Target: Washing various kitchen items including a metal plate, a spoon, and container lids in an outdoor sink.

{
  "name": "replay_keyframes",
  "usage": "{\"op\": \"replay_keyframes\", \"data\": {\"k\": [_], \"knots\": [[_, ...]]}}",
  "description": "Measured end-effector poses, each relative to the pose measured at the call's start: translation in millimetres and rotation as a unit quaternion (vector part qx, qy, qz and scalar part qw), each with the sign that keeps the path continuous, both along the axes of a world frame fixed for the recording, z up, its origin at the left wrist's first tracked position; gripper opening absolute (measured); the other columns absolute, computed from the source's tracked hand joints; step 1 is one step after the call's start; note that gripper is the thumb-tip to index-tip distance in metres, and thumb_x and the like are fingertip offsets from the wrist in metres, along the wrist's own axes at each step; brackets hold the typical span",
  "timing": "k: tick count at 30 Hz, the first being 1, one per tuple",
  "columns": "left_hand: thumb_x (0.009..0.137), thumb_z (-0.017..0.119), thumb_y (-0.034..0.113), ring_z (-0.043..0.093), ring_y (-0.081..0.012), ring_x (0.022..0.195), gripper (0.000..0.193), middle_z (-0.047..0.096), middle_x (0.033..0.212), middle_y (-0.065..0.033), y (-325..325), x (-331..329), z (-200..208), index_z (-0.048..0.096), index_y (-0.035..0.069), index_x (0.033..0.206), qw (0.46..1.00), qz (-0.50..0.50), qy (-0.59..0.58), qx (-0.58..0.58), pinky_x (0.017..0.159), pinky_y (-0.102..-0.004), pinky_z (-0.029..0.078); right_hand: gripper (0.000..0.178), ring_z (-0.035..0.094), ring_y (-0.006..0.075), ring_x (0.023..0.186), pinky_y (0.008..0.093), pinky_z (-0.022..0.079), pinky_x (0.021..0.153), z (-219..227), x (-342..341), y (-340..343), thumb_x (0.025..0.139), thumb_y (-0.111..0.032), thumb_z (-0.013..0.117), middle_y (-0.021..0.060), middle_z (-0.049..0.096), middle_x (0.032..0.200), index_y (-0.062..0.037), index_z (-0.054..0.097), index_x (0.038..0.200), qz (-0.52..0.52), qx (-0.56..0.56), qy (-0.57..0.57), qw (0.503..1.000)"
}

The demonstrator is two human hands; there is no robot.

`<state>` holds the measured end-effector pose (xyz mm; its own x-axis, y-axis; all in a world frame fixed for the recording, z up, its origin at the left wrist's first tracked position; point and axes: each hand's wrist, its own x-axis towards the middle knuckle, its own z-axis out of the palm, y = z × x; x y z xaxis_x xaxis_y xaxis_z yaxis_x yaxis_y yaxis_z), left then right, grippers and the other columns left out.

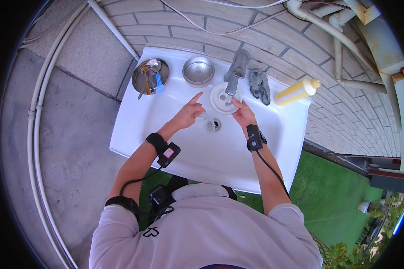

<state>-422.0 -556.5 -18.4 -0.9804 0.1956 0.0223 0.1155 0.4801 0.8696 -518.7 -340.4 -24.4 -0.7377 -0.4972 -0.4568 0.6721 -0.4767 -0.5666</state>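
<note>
My right hand (245,114) grips the edge of a white round disc-shaped piece (217,102) with a few holes near its middle. It is tilted under the grey faucet (233,84) of the white sink. My left hand (187,115) is just left of the disc, its index finger stretched out and the other fingers partly bent, with nothing plainly in it. A blurred whitish, see-through patch (206,123) lies below the left fingertips beside the drain (217,124); whether it is water or an object I cannot tell.
On the sink's back ledge stand a metal bowl (137,80) with a blue-handled brush and other utensils, another metal bowl (198,71), a grey cloth (259,85) and a yellow bottle (297,91). A brick wall (184,33) rises behind. Pipes (33,134) run along the left.
</note>
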Motion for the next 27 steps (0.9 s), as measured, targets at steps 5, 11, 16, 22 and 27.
{"op": "replay_keyframes", "data": {"k": [5,11,16,22,27], "knots": [[0.079,0.053,0.004,0.046,-0.0235,0.109,0.020,0.017,0.140,-0.0112,-1,6,0,0.060,0.005,0.098,0.987,0.007,-0.116,0.113,0.079,-0.0306,0.046,0.038,0.051,0.0195,0.103,0.0340,0.041,0.089,-5,3,2,0.082,-0.007,0.054,0.0084,0.052,0.111,-0.0035,0.041,0.118,-0.051,-0.037,0.043,0.997],[0.086,0.049,0.023,0.048,-0.0213,0.107,0.029,0.037,0.127,-0.0114,28,-2,14,0.056,0.006,0.108,0.873,0.025,-0.271,0.404,0.076,-0.0358,0.048,0.036,0.051,0.0178,0.102,0.0333,0.042,0.088,2,30,8,0.084,-0.010,0.052,0.0070,0.053,0.110,-0.0051,0.042,0.118,-0.029,-0.038,0.046,0.998],[0.087,0.048,0.026,0.051,-0.0205,0.102,0.035,0.052,0.110,-0.0074,38,-8,7,0.049,0.004,0.114,0.809,0.030,-0.309,0.500,0.079,-0.0378,0.047,0.038,0.049,0.0176,0.105,0.0327,0.039,0.090,7,44,16,0.086,-0.017,0.050,0.0065,0.050,0.116,-0.0049,0.039,0.121,0.075,0.020,0.053,0.996],[0.084,0.051,0.026,0.052,-0.0208,0.100,0.038,0.053,0.109,-0.0072,26,7,-4,0.048,0.004,0.115,0.731,0.115,-0.347,0.576,0.084,-0.0387,0.043,0.043,0.046,0.0184,0.107,0.0338,0.035,0.094,34,59,2,0.088,-0.027,0.045,0.0075,0.048,0.116,-0.0017,0.035,0.122,0.140,-0.054,0.018,0.989],[0.082,0.055,0.021,0.054,-0.0196,0.097,0.033,0.054,0.107,-0.0082,6,30,7,0.051,0.002,0.108,0.749,0.137,-0.326,0.560,0.079,-0.0366,0.046,0.043,0.047,0.0190,0.104,0.0327,0.036,0.091,22,52,-24,0.087,-0.027,0.047,0.0086,0.047,0.114,-0.0015,0.037,0.120,0.167,0.003,0.063,0.984]]}}
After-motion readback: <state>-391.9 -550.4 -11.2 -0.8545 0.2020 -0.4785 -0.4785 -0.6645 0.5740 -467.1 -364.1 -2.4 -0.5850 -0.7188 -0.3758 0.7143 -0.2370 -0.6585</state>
